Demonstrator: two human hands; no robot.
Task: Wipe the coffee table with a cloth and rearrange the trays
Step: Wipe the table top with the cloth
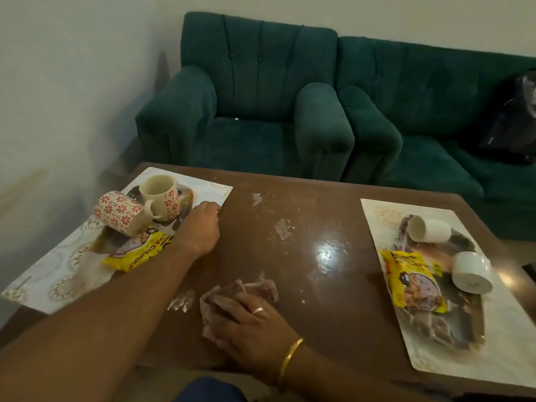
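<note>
Right hand [252, 320], nearest the camera, lies palm-down on a bunched pinkish cloth [261, 287], fingers close together and fairly straight, pressing it onto the brown tabletop [319, 204]. A ring [257, 310] and a gold bangle [290, 355] show on that hand and wrist. White smears and crumbs [282, 227] speckle the wood just beyond the cloth and to its left.

Further out and to the left of that hand, the left hand [200, 227] reaches to the inner edge of the left tray [43, 282], a pale patterned one. Its fingertips are hidden behind the knuckles, so it may be pinching the edge or only touching it; this cannot be told. Just left of this hand, on the tray, are a yellow packet [136, 256], a flowered mug [119, 213] on its side and a second flowered mug [161, 195] leaning against it.

Well to the right of the right hand lies the right tray [435, 352], carrying another yellow packet [412, 281] and two white cups [429, 229] [471, 272], both tipped over.

Beyond the tabletop stand a green armchair [246, 97] and a matching sofa [435, 111].
</note>
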